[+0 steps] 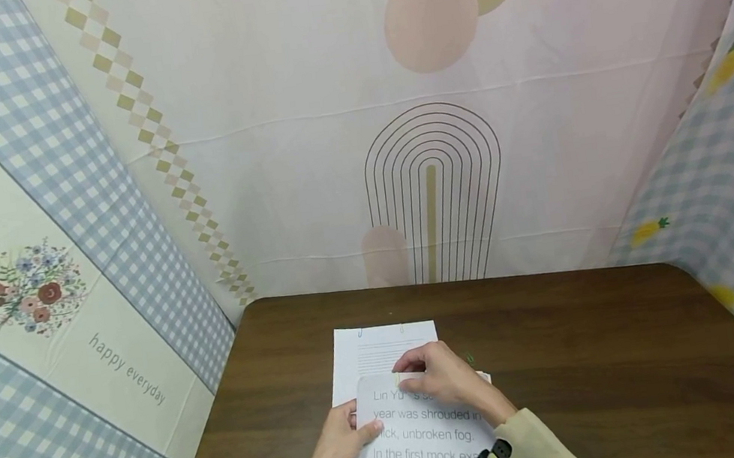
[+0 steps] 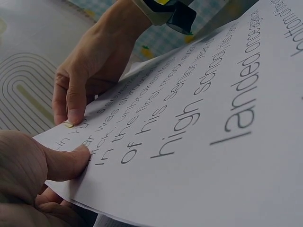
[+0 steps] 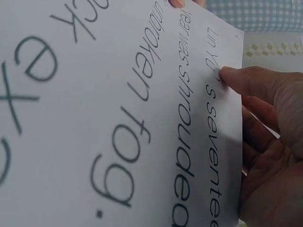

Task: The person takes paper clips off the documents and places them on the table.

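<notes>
A stack of printed sheets with large text tilts up toward me in the head view. My left hand grips its left edge, thumb on the printed face and fingers behind. At the top edge, my right hand pinches a small yellow paper clip against the sheets. The right thumb lies over the first line of text in the right wrist view, with the other fingers behind the paper. Most of the clip is hidden by the fingertips.
Behind the held sheets, another stack of paper lies on the brown table, with paper clips along its top edge. A small green clip is on the table beside the right wrist. Patterned cloths hang around the table.
</notes>
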`<state>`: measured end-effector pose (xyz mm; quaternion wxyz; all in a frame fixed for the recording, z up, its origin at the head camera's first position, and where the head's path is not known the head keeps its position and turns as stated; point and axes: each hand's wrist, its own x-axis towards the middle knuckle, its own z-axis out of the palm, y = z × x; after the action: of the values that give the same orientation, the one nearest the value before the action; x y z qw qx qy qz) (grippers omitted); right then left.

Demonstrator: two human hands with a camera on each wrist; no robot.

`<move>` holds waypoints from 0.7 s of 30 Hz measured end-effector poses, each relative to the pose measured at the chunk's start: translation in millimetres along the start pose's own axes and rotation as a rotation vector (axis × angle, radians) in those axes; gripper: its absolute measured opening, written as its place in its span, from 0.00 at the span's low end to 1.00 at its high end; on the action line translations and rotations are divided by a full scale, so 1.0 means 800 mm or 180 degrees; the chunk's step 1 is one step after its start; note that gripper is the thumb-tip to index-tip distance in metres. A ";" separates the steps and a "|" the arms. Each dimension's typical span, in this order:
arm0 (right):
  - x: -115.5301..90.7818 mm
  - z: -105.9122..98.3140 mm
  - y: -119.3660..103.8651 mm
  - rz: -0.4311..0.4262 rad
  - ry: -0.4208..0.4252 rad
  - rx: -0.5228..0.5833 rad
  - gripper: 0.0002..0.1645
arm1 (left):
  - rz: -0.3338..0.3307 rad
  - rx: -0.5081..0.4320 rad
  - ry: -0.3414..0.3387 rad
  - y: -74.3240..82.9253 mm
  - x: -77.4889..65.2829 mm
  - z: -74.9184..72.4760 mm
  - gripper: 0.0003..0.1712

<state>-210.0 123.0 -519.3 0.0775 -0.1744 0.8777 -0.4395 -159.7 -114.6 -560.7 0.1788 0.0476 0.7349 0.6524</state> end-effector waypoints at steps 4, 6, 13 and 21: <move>0.001 0.001 -0.001 0.0007 -0.0007 -0.0039 0.08 | 0.0009 -0.0024 -0.0018 -0.001 0.000 -0.001 0.17; 0.002 0.002 -0.001 0.0013 -0.0001 -0.0057 0.08 | 0.0013 -0.0023 -0.0017 -0.001 0.000 -0.001 0.17; 0.005 0.002 -0.003 0.0030 -0.0011 -0.0054 0.08 | 0.0007 -0.0054 -0.0026 -0.001 0.002 0.000 0.17; 0.008 0.002 -0.003 0.0004 -0.0015 0.0011 0.06 | -0.0008 -0.0073 -0.0019 -0.002 0.005 0.003 0.18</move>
<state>-214.9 118.4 -518.5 0.0802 -0.1747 0.8769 -0.4406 -162.6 -111.3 -563.3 0.1824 0.0466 0.7269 0.6604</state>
